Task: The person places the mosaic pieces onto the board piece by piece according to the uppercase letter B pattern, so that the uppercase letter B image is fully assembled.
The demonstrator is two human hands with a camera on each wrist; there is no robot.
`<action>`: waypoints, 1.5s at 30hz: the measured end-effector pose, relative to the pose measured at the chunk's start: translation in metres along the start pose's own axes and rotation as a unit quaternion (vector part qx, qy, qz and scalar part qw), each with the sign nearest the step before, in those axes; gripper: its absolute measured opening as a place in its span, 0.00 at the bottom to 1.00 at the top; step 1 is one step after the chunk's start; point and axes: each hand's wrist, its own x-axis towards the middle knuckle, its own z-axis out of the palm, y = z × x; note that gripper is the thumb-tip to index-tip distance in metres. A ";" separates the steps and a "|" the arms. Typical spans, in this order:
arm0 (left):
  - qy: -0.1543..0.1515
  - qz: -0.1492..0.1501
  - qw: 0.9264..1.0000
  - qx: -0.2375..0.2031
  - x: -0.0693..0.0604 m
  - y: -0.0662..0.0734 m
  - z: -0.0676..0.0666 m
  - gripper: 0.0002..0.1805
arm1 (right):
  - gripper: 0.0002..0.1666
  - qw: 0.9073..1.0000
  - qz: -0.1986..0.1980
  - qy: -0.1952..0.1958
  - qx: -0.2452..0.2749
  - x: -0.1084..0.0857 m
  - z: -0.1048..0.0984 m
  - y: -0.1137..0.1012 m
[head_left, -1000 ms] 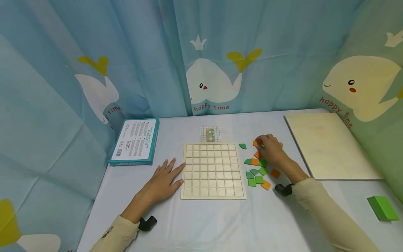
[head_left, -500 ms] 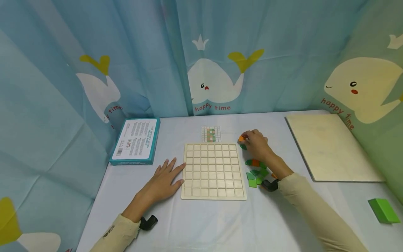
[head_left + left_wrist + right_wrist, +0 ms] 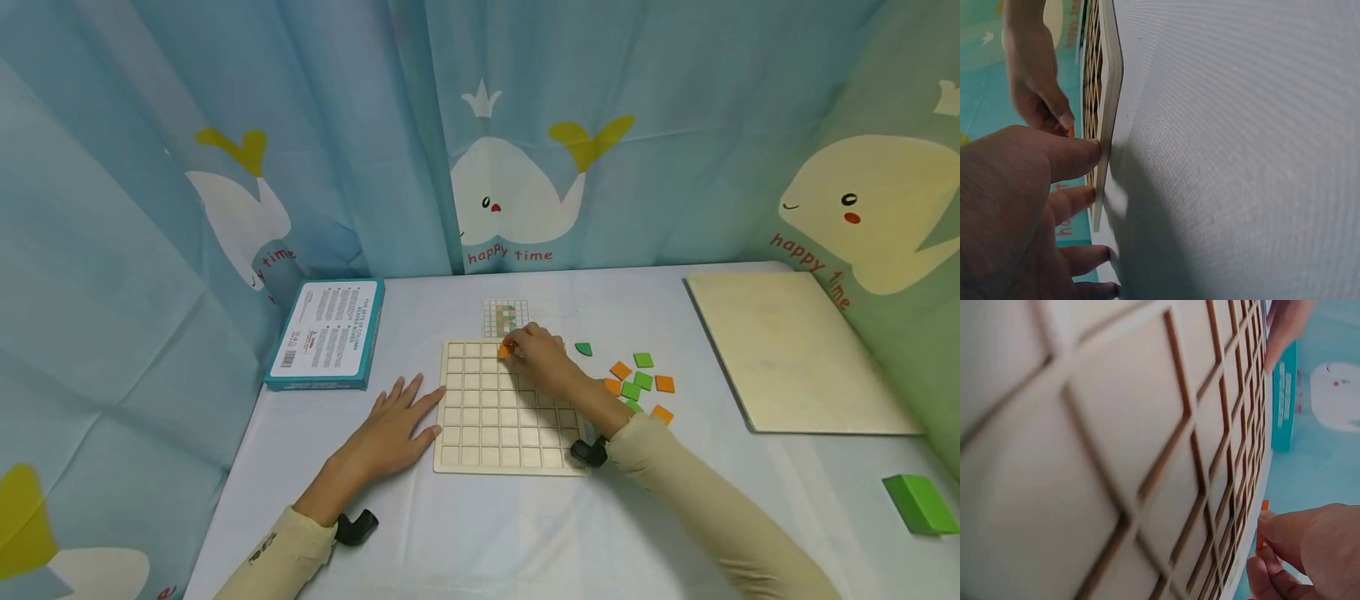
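Note:
A pale wooden grid board [image 3: 480,446] lies on the white table. My right hand [image 3: 546,360] pinches an orange square tile [image 3: 506,351] over the board's far row, near its middle column. In the right wrist view the orange tile [image 3: 1264,524] stands on edge between thumb and fingertips. My left hand [image 3: 392,427] lies with spread, straight fingers, its thumb and forefinger touching the board's left edge; the left wrist view shows the fingertips against the board's side [image 3: 1110,94]. Just beyond the board is a small printed pattern card [image 3: 505,315], partly covered by the right hand.
Right of the board lie several loose tiles, among them a green quarter-round [image 3: 583,349], orange squares [image 3: 664,383] and green squares [image 3: 642,360]; my right forearm hides some. A blue box [image 3: 326,333] sits back left, a pale panel [image 3: 795,350] right, a green block [image 3: 919,504] front right.
From the loose tiles, my right hand has carried the orange square tile leftward to the board's far row. The left hand has stayed at the board's left edge.

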 end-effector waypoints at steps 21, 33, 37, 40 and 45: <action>-0.003 -0.003 1.000 0.004 0.000 0.000 0.002 0.33 | 0.09 0.999 -0.041 0.020 -0.025 0.002 0.020 -0.022; -0.001 0.000 1.000 -0.004 -0.001 0.001 0.000 0.33 | 0.12 0.999 -0.026 0.022 -0.007 -0.011 0.006 -0.003; -0.004 0.000 1.000 -0.005 0.000 0.001 0.000 0.34 | 0.16 0.999 0.019 0.032 0.001 -0.026 -0.015 0.018; -0.006 -0.002 1.000 -0.003 0.000 0.001 0.000 0.34 | 0.18 0.997 0.061 0.047 0.008 -0.041 -0.035 0.034; -0.007 -0.004 1.000 -0.002 -0.001 0.001 0.000 0.34 | 0.26 0.989 0.140 0.055 0.013 -0.067 -0.063 0.065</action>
